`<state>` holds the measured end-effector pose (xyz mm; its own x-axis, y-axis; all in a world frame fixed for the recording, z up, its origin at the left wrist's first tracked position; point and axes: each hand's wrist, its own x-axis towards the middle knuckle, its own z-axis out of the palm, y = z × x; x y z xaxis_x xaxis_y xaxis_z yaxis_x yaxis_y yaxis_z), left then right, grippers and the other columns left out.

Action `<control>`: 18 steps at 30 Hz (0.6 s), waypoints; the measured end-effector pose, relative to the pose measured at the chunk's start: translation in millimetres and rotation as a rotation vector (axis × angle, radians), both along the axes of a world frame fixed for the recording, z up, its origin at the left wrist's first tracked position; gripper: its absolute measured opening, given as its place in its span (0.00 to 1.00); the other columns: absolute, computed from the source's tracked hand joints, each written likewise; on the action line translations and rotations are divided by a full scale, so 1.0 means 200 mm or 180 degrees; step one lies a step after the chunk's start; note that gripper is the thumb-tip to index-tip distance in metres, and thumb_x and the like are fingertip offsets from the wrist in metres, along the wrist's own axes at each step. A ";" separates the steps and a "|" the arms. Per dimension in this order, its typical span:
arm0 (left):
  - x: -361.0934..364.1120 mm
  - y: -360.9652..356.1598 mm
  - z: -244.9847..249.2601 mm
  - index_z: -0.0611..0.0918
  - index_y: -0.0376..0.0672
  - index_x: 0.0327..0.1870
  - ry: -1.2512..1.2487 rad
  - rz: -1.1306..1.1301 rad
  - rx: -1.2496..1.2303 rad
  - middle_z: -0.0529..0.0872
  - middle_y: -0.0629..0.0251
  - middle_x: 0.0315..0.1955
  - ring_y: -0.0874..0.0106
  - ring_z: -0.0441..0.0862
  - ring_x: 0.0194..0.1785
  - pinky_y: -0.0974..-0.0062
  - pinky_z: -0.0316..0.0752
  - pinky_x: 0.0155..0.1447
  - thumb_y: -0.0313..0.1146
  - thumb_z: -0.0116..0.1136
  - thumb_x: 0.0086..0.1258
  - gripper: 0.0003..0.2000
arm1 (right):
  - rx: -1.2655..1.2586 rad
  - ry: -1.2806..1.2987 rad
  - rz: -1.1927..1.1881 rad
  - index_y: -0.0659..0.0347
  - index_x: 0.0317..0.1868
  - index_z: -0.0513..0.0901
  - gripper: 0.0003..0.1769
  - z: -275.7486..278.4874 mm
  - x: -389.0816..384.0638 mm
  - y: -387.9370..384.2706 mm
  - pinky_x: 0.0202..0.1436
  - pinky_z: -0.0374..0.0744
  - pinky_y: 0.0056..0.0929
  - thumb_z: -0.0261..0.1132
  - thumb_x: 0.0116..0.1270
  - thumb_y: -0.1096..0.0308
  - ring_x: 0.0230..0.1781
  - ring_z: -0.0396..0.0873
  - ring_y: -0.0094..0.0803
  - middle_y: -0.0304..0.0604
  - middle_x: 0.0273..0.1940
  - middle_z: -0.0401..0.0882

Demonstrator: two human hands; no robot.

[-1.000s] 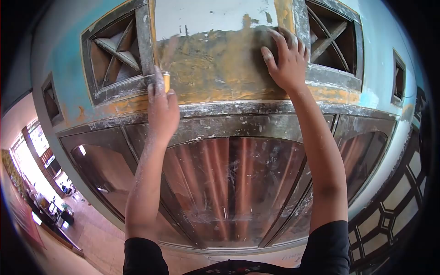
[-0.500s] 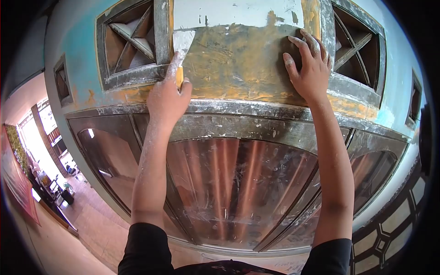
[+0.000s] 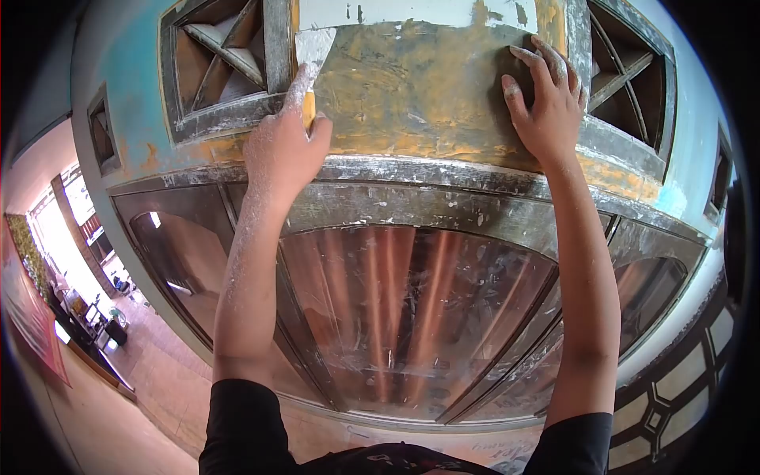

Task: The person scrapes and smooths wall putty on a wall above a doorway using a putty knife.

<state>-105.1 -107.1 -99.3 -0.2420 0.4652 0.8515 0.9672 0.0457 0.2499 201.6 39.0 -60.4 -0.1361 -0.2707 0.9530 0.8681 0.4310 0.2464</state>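
Note:
My left hand [image 3: 286, 144] is closed around the yellow handle of a putty knife [image 3: 317, 49], its index finger stretched along the tool. The wide, pale-smeared blade lies against the left edge of a scraped wall panel [image 3: 419, 95], beside the wooden vent frame. This panel is mottled grey-brown and ochre, with a strip of white coating [image 3: 427, 11] along its top. My right hand [image 3: 550, 111] has its fingers spread, the fingertips resting at the panel's right side. Pale dust covers fingers of both hands.
Crossed-slat vents stand left [image 3: 218, 59] and right [image 3: 625, 75] of the panel. Below runs a flaking wooden ledge [image 3: 443, 170] above a glass window [image 3: 412, 317] with reddish curtains. A doorway [image 3: 75, 237] opens at far left; a patterned grille [image 3: 665, 404] is at lower right.
The view has tilted slightly, so the wall sits higher in it. Both hands keep nearly the same places on the panel, and the putty knife stays in my left hand.

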 end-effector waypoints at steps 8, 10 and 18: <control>-0.01 0.01 0.02 0.62 0.58 0.83 0.0135 -0.0121 0.0124 0.88 0.42 0.32 0.42 0.87 0.41 0.48 0.80 0.50 0.45 0.55 0.73 0.36 | -0.0049 0.0021 0.0112 0.37 0.64 0.82 0.23 0.00 0.00 0.00 0.77 0.61 0.56 0.68 0.69 0.50 0.76 0.66 0.44 0.32 0.73 0.74; 0.02 0.00 0.02 0.61 0.57 0.83 0.0224 -0.0035 0.0037 0.88 0.42 0.32 0.43 0.87 0.40 0.48 0.80 0.50 0.45 0.55 0.73 0.36 | -0.0064 0.0057 0.0062 0.37 0.64 0.82 0.23 -0.01 0.00 -0.01 0.77 0.61 0.56 0.68 0.69 0.49 0.76 0.66 0.44 0.32 0.73 0.74; 0.13 -0.04 -0.01 0.59 0.53 0.84 0.0573 -0.0087 -0.0190 0.88 0.45 0.28 0.46 0.88 0.38 0.49 0.81 0.47 0.44 0.54 0.73 0.37 | -0.0033 0.0060 0.0038 0.37 0.63 0.82 0.23 -0.01 0.00 -0.01 0.77 0.61 0.55 0.67 0.70 0.49 0.76 0.67 0.43 0.32 0.72 0.74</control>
<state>-79.9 -115.9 -101.1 -0.0748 0.5204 0.8506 0.9971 0.0285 0.0703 200.6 37.5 -61.8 -0.1149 -0.2624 0.9581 0.8673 0.4438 0.2255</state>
